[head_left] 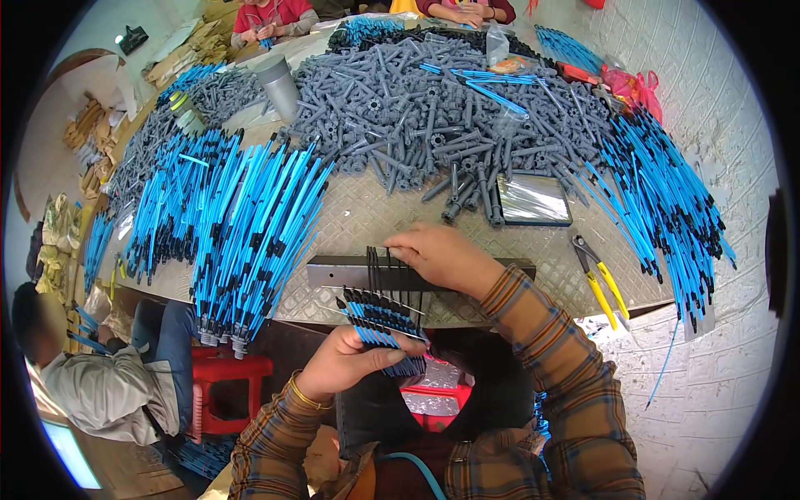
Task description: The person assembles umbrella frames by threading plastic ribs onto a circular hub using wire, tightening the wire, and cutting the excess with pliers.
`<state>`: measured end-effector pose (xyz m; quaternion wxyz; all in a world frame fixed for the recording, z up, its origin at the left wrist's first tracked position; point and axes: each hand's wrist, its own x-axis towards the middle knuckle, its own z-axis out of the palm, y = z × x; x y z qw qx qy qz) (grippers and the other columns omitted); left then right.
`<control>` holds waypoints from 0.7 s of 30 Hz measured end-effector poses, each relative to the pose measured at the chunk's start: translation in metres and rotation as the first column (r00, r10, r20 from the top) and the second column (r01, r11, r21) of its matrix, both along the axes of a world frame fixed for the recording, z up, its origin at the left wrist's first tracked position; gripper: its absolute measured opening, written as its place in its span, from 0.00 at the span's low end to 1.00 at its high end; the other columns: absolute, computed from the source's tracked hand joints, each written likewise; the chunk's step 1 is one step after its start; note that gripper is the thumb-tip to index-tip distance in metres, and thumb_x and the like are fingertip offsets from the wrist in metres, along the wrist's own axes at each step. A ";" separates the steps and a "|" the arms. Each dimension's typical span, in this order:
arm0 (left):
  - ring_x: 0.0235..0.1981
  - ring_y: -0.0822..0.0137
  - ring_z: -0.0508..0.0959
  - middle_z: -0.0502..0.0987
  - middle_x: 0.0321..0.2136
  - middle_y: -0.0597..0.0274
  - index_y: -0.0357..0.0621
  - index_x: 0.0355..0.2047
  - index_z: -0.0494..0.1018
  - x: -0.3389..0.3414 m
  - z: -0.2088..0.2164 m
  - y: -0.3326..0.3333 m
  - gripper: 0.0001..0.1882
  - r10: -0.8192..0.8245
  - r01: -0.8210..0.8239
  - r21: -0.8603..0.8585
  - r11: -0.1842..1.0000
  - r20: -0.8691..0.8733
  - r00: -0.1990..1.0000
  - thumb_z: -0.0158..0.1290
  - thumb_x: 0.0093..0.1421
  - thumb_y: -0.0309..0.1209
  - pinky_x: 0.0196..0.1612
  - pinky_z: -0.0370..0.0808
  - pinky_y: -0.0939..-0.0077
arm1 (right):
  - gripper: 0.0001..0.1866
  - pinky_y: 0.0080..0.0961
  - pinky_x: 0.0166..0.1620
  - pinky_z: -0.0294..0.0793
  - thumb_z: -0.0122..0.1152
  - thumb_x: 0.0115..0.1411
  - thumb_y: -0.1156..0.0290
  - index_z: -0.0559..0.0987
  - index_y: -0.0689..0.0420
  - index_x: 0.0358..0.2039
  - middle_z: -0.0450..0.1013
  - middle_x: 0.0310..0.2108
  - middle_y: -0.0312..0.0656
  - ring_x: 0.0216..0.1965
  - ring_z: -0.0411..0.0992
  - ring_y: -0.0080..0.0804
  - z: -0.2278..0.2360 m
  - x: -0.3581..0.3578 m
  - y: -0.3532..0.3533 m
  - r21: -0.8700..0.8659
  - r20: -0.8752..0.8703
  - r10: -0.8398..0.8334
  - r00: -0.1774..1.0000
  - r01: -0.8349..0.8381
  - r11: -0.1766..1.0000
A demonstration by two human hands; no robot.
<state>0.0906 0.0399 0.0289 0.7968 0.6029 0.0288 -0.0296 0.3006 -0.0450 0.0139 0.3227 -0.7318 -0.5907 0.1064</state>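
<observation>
My left hand (358, 362) is closed around a row of short blue-and-black rods (375, 321), laid side by side, with thin silver wires running across them. Below the fingers, more of the row hangs over my lap. My right hand (442, 257) is pinched just beyond it, at the upper ends of several thin black strands (373, 265) that run up from the row; its fingertips partly hide what they grip. Behind the strands, a dark metal bar (333, 273) lies across the near part of the table, under my right wrist.
Blue-and-black sticks lie in heaps at left (258, 225) and right (667, 200). Grey plastic pieces (375, 92) pile up behind. Yellow-handled pliers (602, 283) and a dark tray of silver wires (533, 200) sit at right. A person (117, 383) sits at left by a red stool (225, 383).
</observation>
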 end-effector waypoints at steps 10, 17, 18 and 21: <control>0.47 0.65 0.73 0.77 0.40 0.56 0.36 0.41 0.73 0.001 0.001 0.004 0.10 -0.027 0.027 -0.044 0.999 -0.011 1.000 0.49 0.59 0.22 0.52 0.67 0.70 | 0.13 0.36 0.40 0.69 0.49 0.60 0.62 0.77 0.53 0.40 0.71 0.32 0.48 0.36 0.70 0.47 -0.001 0.004 0.007 0.008 -0.024 0.063 0.998 -0.063 0.998; 0.47 0.64 0.74 0.76 0.41 0.55 0.35 0.41 0.73 -0.001 0.001 0.008 0.10 -0.029 0.028 -0.016 0.999 -0.040 0.999 0.50 0.58 0.23 0.52 0.67 0.70 | 0.14 0.36 0.41 0.69 0.48 0.60 0.61 0.76 0.54 0.41 0.71 0.34 0.49 0.38 0.69 0.48 -0.003 -0.004 0.015 0.003 -0.036 0.043 0.998 -0.043 0.999; 0.47 0.64 0.74 0.76 0.41 0.55 0.35 0.41 0.73 -0.001 0.001 0.008 0.10 -0.032 0.032 -0.016 0.999 -0.039 0.999 0.50 0.58 0.23 0.52 0.67 0.70 | 0.14 0.37 0.41 0.69 0.48 0.60 0.61 0.76 0.54 0.41 0.71 0.34 0.49 0.38 0.69 0.49 -0.002 -0.005 0.016 0.008 -0.042 0.033 0.999 -0.032 0.999; 0.47 0.64 0.74 0.77 0.41 0.55 0.35 0.41 0.73 0.000 0.003 0.008 0.11 -0.047 0.046 -0.041 0.998 -0.021 0.999 0.50 0.58 0.23 0.52 0.68 0.70 | 0.15 0.37 0.41 0.68 0.48 0.60 0.60 0.76 0.54 0.41 0.72 0.35 0.50 0.38 0.69 0.49 0.001 -0.006 0.020 -0.003 -0.073 0.040 0.996 -0.041 0.999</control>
